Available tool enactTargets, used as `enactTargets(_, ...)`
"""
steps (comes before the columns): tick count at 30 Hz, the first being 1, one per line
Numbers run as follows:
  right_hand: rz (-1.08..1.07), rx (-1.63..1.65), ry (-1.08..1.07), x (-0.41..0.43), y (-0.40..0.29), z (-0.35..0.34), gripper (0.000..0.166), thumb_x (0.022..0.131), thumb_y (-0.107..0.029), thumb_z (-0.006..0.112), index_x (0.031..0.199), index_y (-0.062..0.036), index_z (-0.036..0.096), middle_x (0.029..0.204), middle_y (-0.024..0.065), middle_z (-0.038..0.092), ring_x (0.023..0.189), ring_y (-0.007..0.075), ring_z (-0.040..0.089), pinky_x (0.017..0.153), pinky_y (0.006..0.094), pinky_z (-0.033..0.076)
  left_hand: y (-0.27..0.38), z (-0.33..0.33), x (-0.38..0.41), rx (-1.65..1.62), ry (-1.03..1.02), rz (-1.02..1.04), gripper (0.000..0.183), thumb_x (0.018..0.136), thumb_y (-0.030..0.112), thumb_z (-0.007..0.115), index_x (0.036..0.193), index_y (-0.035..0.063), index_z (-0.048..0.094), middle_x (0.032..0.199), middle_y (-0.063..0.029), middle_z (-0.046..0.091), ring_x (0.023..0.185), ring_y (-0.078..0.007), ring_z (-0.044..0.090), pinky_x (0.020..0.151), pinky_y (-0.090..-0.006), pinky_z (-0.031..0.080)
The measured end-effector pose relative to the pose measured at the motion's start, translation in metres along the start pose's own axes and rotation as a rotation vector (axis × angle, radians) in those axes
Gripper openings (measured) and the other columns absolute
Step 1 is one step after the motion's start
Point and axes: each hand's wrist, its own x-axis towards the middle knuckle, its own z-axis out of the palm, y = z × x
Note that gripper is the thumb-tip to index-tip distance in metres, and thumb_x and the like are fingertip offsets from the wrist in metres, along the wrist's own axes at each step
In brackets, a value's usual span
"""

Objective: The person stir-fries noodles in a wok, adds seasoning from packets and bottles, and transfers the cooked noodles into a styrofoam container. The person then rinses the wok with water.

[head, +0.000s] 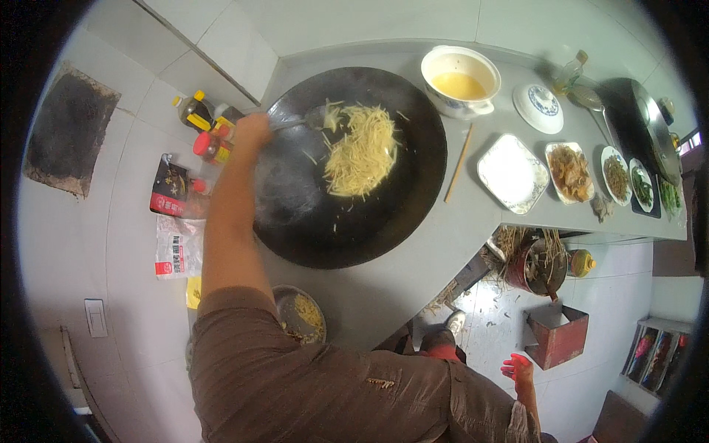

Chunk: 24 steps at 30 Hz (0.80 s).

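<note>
My left hand (253, 133) grips the handle of a metal ladle or spatula (316, 118) at the left rim of a large black wok (354, 238). The utensil's blurred head touches the left edge of a heap of pale yellow shredded food, possibly potato (363, 152), lying in the wok. Faint steam hangs over the wok's left part. My right hand (518, 368) is low at the right, away from the counter, with fingers apart and nothing in it.
Right of the wok are a tureen of yellow liquid (460, 86), a wooden stick (458, 163), a white dish (514, 173) and several filled plates. Bottles and jars (206, 145) stand at the left wall. A bowl (302, 315) sits near my left sleeve; a red box (559, 338) is on the floor.
</note>
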Motion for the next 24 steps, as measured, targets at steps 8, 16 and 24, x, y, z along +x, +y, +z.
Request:
enactTargets(8,0.151,0.012,-0.007,0.011,0.033,-0.001,0.025,0.077,-0.022,0.055,0.097,-0.0064,0.053,0.081,0.0169,0.061,0.063,0.0301,0.061,0.055,0.0392,0.050,0.049,-0.050,-0.045,0.053,-0.016,0.428,0.025,0.065,0.017,0.058,0.089,0.0082,0.060,0.078,-0.0143,0.059,0.072,-0.0323,0.059,0.062,-0.0435,0.047)
enactTargets(16,0.095,0.033,-0.031,0.040,-0.005,0.002,0.028,0.079,-0.021,0.055,0.102,-0.0043,0.052,0.082,0.0159,0.060,0.063,0.0264,0.061,0.057,0.0359,0.050,-0.029,-0.010,-0.106,-0.046,-0.779,0.253,0.022,0.071,0.023,0.061,0.069,0.0018,0.061,0.051,-0.0127,0.054,0.049,-0.0268,0.056,0.050,-0.0375,0.046)
enactTargets(24,0.059,-0.034,-0.081,0.001,0.004,-0.017,0.035,0.079,-0.023,0.059,0.105,-0.0029,0.049,0.085,0.0180,0.060,0.067,0.0281,0.062,0.056,0.0368,0.051,0.086,0.037,-0.087,-0.322,-0.174,0.012,0.027,0.068,0.030,0.060,0.088,0.0120,0.066,0.077,-0.0137,0.062,0.073,-0.0305,0.060,0.069,-0.0399,0.047)
